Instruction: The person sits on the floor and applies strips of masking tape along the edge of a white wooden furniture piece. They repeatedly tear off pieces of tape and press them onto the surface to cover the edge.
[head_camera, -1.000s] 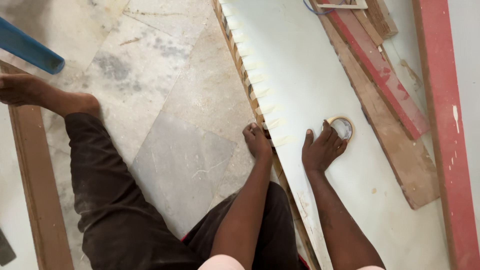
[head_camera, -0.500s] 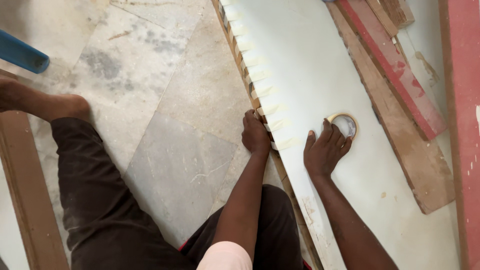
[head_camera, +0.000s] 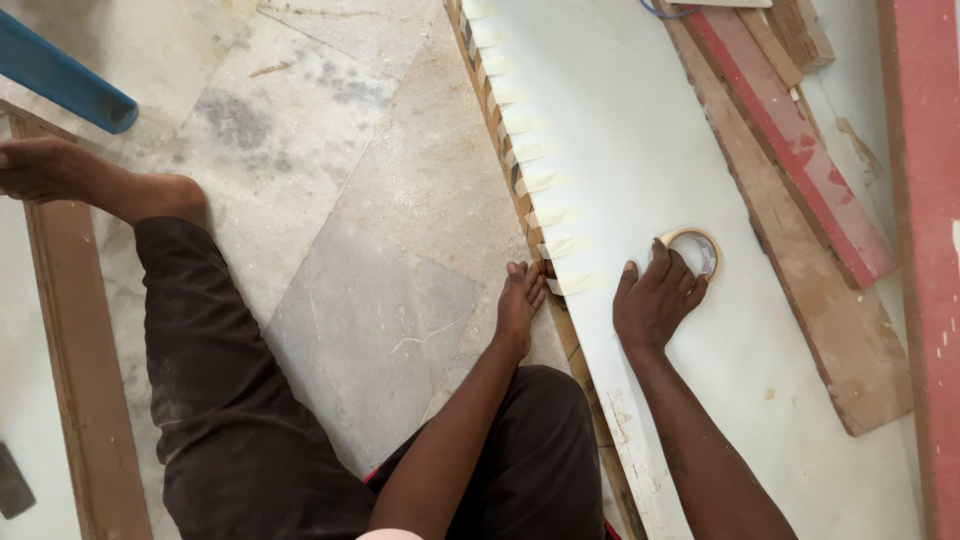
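My left hand (head_camera: 520, 300) presses its fingertips against the edge of a white board (head_camera: 640, 150), beside the nearest of several strips of masking tape (head_camera: 560, 245) folded over that edge. My right hand (head_camera: 655, 300) lies flat on the board. Its fingers rest on a roll of masking tape (head_camera: 697, 248) and cover the roll's near side. A strip of wooden edging (head_camera: 500, 150) runs under the board's left side.
My legs in dark trousers (head_camera: 230, 400) are on the marble floor (head_camera: 380, 200), with one bare foot (head_camera: 45, 170) out to the left. A blue bar (head_camera: 60, 75) lies at top left, a wooden strip (head_camera: 80, 380) at left. Wooden planks (head_camera: 800, 250) and a red-painted plank (head_camera: 920, 200) lie to the right.
The view has shifted slightly. Both hands stay where they were, the left at the board's edge and the right on the tape roll.
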